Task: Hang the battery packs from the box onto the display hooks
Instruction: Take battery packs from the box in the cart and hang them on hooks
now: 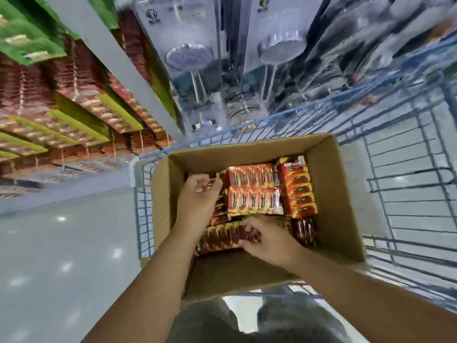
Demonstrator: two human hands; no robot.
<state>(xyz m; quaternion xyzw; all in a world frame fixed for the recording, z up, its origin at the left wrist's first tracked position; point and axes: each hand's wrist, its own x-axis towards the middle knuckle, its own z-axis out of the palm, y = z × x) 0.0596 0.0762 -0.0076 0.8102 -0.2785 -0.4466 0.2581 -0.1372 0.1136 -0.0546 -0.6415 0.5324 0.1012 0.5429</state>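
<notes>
Reaching down into the cardboard box (329, 194) riding in my blue wire cart (408, 194), I've got both hands in among the battery packs (254, 191). My left hand (197, 196) is curled at the far left end of the stock, fingers closed on what looks like the edge of a pack, though the blur makes that hard to swear to. My right hand (267, 238) is down on the near row (220, 237), fingertips pinching into the cards standing on edge there. Every pack is in the box right now, none in the air, with a flat-lying layer in the middle showing its cells face up. I'd judge these as stiff carded blisters, small but dense for their size, glossy and a bit slick on the plastic front. Best hold, I reckon, is on the cardboard margin near the top, where the hang hole should be, thumb on one face and fingers on the other, lifting a few together without bending the card. Off to my left the display (74, 100) is already crowded with red, green and yellow packs.
</notes>
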